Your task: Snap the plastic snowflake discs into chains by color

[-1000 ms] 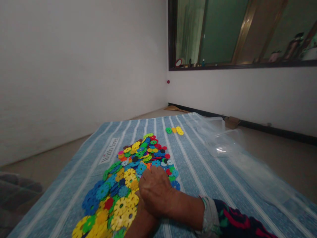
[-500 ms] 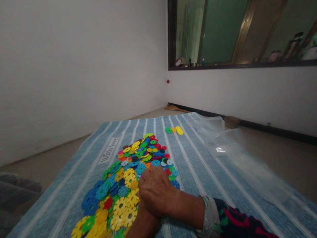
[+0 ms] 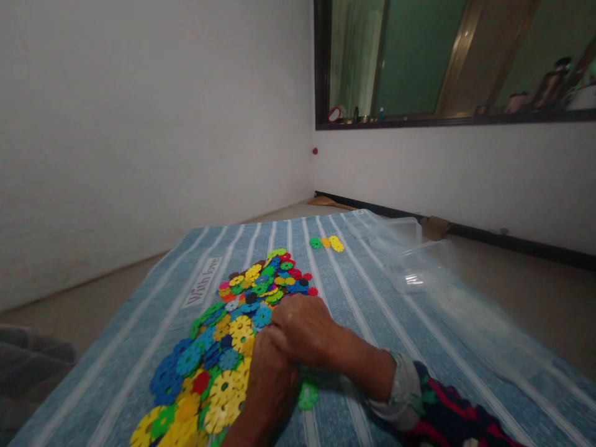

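Note:
A long heap of notched plastic discs (image 3: pixel 226 386), in yellow, blue, green, red and other colours, covers the left-centre of the striped cloth (image 3: pixel 382 347). Over its right edge my two hands are pressed together, fingers curled. My right hand (image 3: pixel 305 329) lies across the top, its fingers closed against my left hand (image 3: pixel 272 366), which is below and to the left. Whatever is between the fingers is hidden. A green disc (image 3: pixel 308 393) lies on the cloth just right of my left hand.
Green, orange and yellow discs (image 3: pixel 336 243) lie apart near the table's far edge. Clear plastic containers (image 3: pixel 414 267) stand at the right edge. A "With love" print (image 3: pixel 203 282) marks the cloth at left.
Both hands have moved up; my right hand has slid further over the heap's right side. The green disc beside my left hand has come into view.

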### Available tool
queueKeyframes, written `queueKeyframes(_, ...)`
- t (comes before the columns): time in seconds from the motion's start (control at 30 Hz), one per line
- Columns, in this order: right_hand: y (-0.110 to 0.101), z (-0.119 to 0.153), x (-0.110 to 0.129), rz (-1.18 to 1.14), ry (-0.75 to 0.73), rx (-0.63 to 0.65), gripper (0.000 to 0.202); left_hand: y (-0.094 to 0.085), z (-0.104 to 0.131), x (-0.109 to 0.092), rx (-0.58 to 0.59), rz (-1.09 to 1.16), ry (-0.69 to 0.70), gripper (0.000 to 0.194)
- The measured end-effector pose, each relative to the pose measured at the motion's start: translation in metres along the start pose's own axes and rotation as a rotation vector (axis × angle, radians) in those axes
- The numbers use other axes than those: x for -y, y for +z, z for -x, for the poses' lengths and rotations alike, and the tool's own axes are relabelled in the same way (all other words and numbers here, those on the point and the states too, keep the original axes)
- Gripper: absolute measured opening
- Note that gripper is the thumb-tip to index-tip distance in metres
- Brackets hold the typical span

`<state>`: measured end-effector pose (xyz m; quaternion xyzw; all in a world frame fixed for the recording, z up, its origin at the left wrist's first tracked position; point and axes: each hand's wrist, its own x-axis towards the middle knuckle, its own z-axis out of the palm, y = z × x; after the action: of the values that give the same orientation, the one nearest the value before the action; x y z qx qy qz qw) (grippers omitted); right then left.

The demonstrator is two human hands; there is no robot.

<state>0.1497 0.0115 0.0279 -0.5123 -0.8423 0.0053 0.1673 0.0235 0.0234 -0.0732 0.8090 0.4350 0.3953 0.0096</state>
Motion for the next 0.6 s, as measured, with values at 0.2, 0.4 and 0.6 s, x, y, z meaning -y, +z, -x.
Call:
queueKeyframes(0.2,-0.024,-0.008,-0.034,0.026,0.111,0.127,0.025,-0.016,-0.007,0.004,-0.041,-0.059,-0.024,0.026)
queueKeyframes(0.4,-0.016,-0.011,-0.043,-0.101,-0.062,0.193,0.019,-0.020,-0.007,0.002,-0.033,0.019,-0.061,0.026)
queueKeyframes(0.6,0.002,-0.022,-0.073,-0.452,-0.067,0.139,0.016,-0.018,-0.005,0.009,-0.126,0.006,-0.079,0.027)
